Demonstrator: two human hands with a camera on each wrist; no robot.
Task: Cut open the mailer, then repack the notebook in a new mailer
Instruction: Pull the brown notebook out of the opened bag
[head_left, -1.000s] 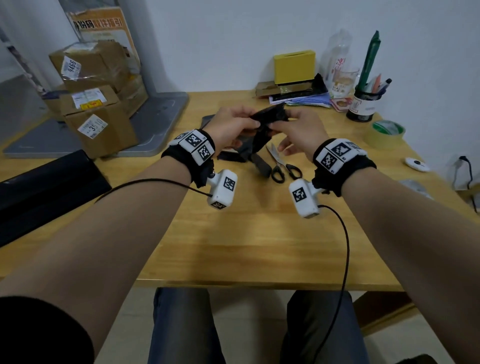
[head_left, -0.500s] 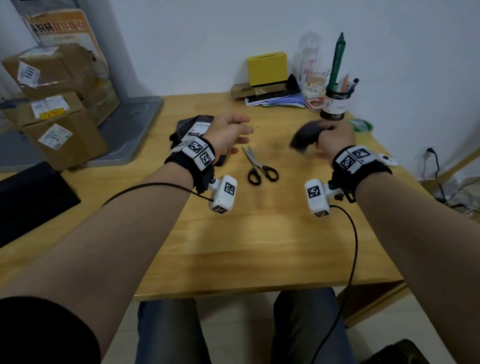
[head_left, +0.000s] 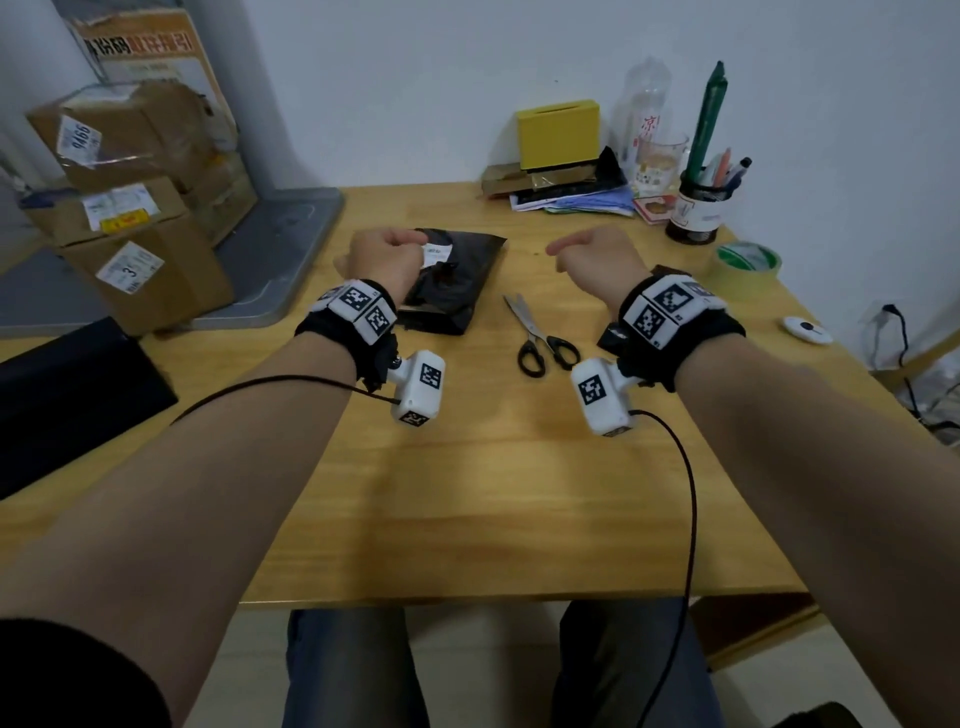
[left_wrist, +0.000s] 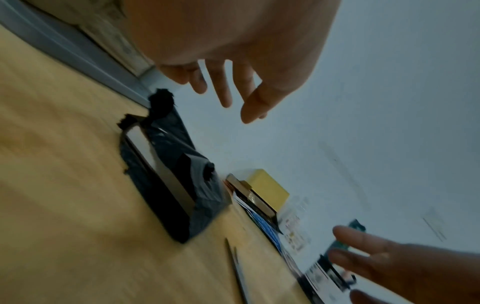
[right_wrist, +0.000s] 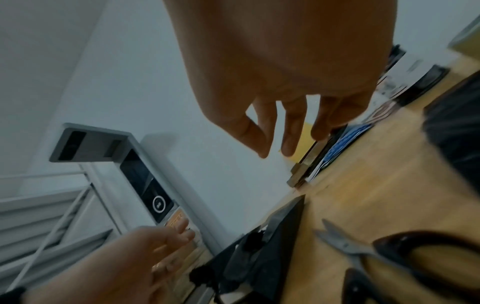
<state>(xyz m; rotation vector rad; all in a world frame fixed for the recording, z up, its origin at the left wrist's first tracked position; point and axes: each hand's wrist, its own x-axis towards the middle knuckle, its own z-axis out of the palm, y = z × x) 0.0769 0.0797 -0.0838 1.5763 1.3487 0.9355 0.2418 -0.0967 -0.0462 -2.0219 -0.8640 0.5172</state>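
Two hands are hovering over a wooden table (head_left: 467, 493): the left hand (head_left: 382, 257) above a black mailer (head_left: 457, 286), the right hand (head_left: 597, 257) beyond scissors (head_left: 540, 332) lying right of the mailer.

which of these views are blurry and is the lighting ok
Head view: fairly sharp, dim even light, wide-angle bending at the edges; the scissors and black mailer read clearly. Left wrist view: motion-smeared table, left hand soft. Right wrist view: blurred too, right hand dark against the pale wall.
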